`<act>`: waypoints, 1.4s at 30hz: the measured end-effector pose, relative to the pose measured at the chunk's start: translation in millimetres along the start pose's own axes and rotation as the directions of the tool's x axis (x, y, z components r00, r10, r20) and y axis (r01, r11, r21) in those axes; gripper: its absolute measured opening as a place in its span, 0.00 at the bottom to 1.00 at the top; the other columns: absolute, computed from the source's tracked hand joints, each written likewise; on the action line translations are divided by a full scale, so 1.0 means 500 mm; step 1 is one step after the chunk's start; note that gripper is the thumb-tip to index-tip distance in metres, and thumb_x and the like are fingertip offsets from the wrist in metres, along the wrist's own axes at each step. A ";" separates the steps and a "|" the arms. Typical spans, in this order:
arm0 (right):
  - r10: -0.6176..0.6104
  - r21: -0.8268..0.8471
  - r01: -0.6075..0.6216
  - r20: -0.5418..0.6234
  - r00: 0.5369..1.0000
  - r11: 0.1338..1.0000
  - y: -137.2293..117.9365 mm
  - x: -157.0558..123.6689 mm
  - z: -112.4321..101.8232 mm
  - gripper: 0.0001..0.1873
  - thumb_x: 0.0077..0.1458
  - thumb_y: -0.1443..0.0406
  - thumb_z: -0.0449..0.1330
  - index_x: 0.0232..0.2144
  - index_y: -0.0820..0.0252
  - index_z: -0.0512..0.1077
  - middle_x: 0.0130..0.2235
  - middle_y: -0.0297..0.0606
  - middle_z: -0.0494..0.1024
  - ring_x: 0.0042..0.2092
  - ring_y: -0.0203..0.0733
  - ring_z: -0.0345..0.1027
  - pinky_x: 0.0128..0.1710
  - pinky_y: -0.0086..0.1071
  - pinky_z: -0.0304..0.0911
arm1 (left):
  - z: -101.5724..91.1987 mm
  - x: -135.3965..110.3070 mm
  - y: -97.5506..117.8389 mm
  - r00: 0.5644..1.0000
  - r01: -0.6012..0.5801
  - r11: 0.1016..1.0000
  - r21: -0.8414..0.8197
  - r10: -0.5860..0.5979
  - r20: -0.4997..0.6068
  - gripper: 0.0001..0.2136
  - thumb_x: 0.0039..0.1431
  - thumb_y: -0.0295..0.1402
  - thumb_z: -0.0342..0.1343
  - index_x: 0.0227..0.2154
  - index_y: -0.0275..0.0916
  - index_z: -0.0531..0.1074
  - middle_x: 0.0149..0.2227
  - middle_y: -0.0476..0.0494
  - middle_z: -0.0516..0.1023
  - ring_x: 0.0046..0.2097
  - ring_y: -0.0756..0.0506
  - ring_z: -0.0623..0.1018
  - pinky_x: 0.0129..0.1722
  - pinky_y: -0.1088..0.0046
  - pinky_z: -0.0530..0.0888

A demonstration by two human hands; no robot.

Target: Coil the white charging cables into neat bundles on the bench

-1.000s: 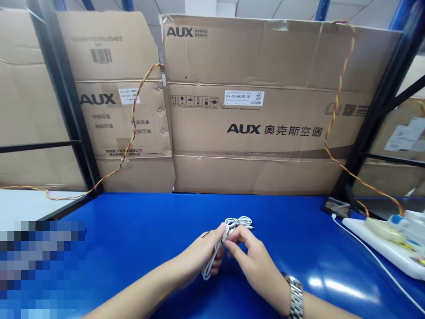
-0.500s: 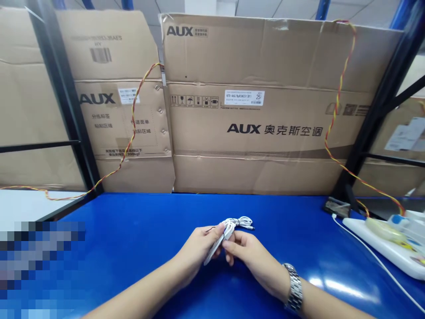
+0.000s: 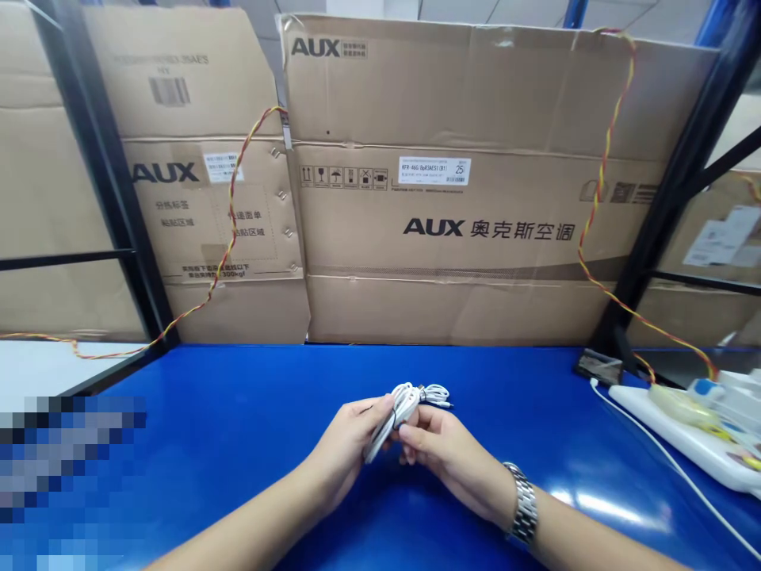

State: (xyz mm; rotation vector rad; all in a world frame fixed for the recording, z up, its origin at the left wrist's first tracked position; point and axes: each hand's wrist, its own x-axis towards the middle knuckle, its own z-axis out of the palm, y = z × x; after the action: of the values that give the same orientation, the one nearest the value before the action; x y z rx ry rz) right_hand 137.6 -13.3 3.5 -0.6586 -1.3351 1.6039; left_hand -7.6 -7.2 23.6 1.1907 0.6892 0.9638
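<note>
A bundle of white cable (image 3: 403, 403), folded into loops with a thin black tie around its middle, is held over the blue table. My left hand (image 3: 355, 438) grips it from the left side, thumb on top. From the right, my right hand (image 3: 443, 442) has thumb and fingers closed at the bundle's edge, right by the dark tie (image 3: 394, 418). A second looped white cable (image 3: 437, 395), also bound with black, shows just behind my right fingers. Whether the two bundles touch is hard to tell.
Cardboard boxes (image 3: 476, 309) stand along the back of the blue table (image 3: 238, 412). Black posts rise at both sides, with red-yellow twisted wire (image 3: 231, 230) strung across. At right lie a white power strip (image 3: 671, 420), a dark small device (image 3: 599, 367) and a white cord (image 3: 671, 460).
The view has shifted slightly. Both hands keep hold of the cable bundle, which has turned a little so its loops show more openly and its tie is plainer.
</note>
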 end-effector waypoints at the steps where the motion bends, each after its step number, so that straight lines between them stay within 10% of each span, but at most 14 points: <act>1: 0.018 0.033 -0.019 0.015 1.000 0.999 0.000 -0.001 -0.001 0.07 0.46 0.66 0.61 0.24 0.64 0.67 0.24 0.33 0.68 0.26 0.31 0.57 0.31 0.29 0.56 | 0.000 0.000 0.003 1.000 -0.006 1.000 -0.014 0.006 -0.004 0.16 0.52 0.43 0.51 0.26 0.32 0.72 0.22 0.47 0.71 0.25 0.49 0.70 0.27 0.72 0.67; 19: 0.155 0.042 -0.164 0.164 0.974 0.986 -0.030 0.002 -0.025 0.07 0.38 0.73 0.62 0.23 0.62 0.67 0.24 0.30 0.65 0.27 0.31 0.57 0.31 0.28 0.56 | -0.020 -0.012 0.026 0.980 -0.177 0.923 0.342 0.134 0.145 0.10 0.50 0.36 0.56 0.21 0.36 0.77 0.24 0.49 0.65 0.28 0.52 0.65 0.25 0.78 0.62; 33: 0.395 -0.205 -0.344 0.326 0.859 0.916 -0.025 0.015 -0.070 0.09 0.41 0.67 0.61 0.26 0.62 0.63 0.24 0.32 0.70 0.26 0.34 0.64 0.28 0.27 0.56 | 0.011 -0.045 0.020 0.804 -0.587 0.188 0.787 0.248 0.540 0.11 0.57 0.31 0.47 0.35 0.43 0.75 0.31 0.45 0.69 0.34 0.50 0.67 0.34 0.75 0.64; 42: 0.318 -0.273 -0.320 -0.055 0.947 0.907 -0.007 -0.006 -0.019 0.16 0.53 0.53 0.46 0.23 0.58 0.58 0.17 0.25 0.58 0.14 0.25 0.43 0.13 0.21 0.38 | -0.011 -0.028 -0.008 0.785 -0.543 0.028 0.839 0.373 0.495 0.08 0.58 0.28 0.45 0.31 0.37 0.70 0.27 0.45 0.71 0.30 0.49 0.68 0.30 0.75 0.63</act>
State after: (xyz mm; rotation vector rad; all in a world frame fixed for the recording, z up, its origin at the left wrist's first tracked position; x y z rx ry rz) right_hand 147.8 -11.6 3.7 -1.1036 -1.5221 1.6759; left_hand -17.7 -17.6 18.0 2.8215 0.8224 0.9038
